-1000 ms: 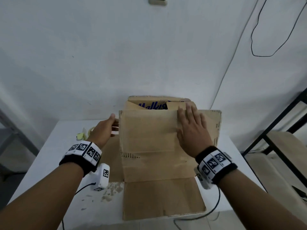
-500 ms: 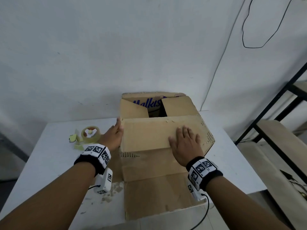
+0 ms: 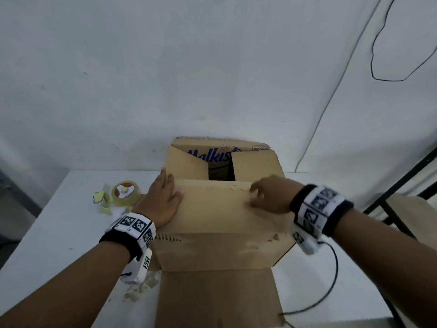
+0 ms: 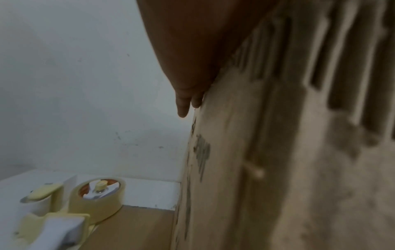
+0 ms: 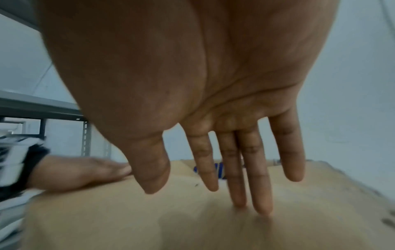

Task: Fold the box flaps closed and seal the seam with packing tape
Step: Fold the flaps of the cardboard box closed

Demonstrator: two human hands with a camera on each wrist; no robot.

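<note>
A brown cardboard box (image 3: 212, 252) stands mid-table. Its near flap (image 3: 212, 207) lies folded flat over the top, and the two side flaps (image 3: 186, 164) are tucked in beneath it. The far flap (image 3: 212, 155), printed in blue, stands upright behind a dark gap. My left hand (image 3: 163, 197) rests on the flap's left edge, thumb on top, with straight fingers (image 4: 186, 101) down the box side. My right hand (image 3: 264, 197) touches the flap near its far right edge with straight fingertips (image 5: 256, 203). A roll of clear packing tape in a yellow dispenser (image 3: 123, 195) lies left of the box.
The box sits on a white table (image 3: 59, 233) against a white wall. Another cardboard flap (image 3: 217, 297) lies flat on the table in front of the box. Cardboard crumbs (image 3: 139, 287) lie near my left wrist. A black metal frame with a bench (image 3: 406, 209) stands at the right.
The near flap has gone from tilted to flat on top. My right hand slid to the flap's far right edge, and my left hand came up onto its left edge.
</note>
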